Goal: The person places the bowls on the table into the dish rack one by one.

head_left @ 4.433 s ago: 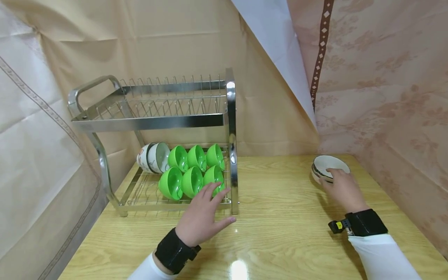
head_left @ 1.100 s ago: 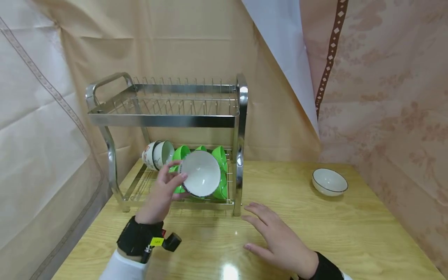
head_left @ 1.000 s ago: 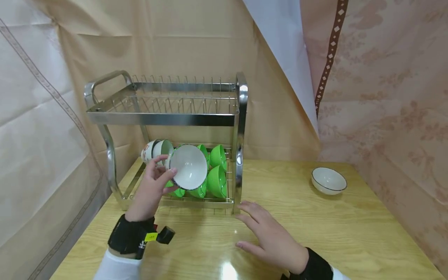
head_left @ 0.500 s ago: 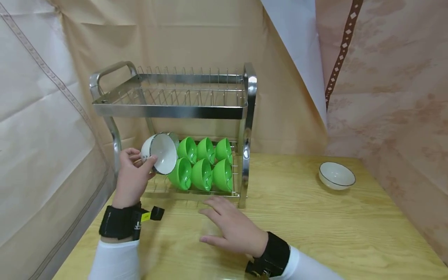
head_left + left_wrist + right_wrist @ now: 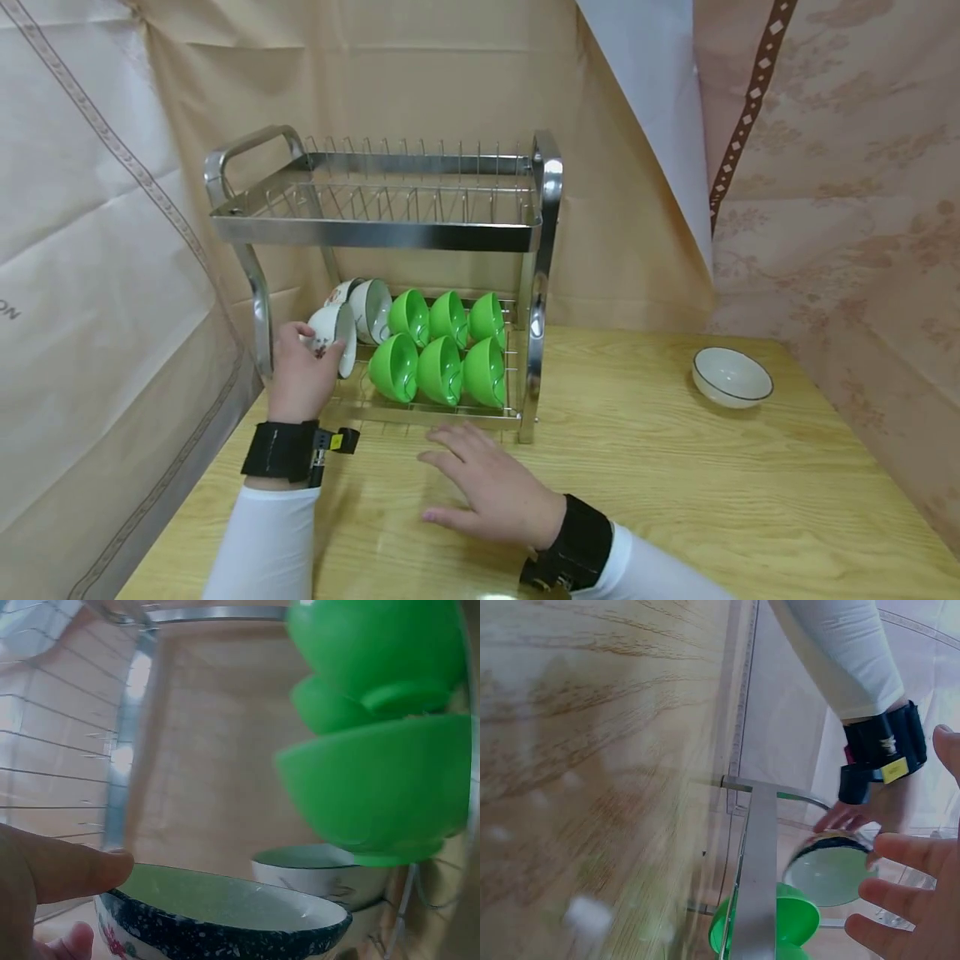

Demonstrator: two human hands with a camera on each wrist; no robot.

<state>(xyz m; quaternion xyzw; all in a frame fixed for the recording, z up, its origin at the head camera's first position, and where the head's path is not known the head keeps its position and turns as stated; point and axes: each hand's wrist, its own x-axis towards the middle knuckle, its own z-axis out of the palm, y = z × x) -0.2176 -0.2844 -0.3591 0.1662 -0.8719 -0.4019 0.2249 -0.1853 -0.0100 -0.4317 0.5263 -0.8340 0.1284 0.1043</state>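
My left hand [image 5: 302, 375] grips a white bowl [image 5: 332, 335] with a dark speckled rim band and a floral pattern, its thumb on the rim in the left wrist view. The bowl stands tilted on its side at the front left of the dish rack's [image 5: 375, 235] lower shelf. Behind it, two white bowls [image 5: 371, 310] lean together on their sides. Beside these, several green bowls [image 5: 441, 371] stand on their sides in two rows. My right hand [image 5: 498, 492] hovers in front of the rack with fingers spread, holding nothing.
Another white bowl [image 5: 732, 377] with a dark rim sits upright on the wooden table [image 5: 637, 450] at the right. The rack's upper tier has wire dividers, and its metal right post [image 5: 542, 300] rises beside the green bowls. Cloth hangs behind and at both sides.
One white bowl went from the right of the table to my left hand, which carried it leftward and into the lower shelf. My right hand moved left, in front of the rack.
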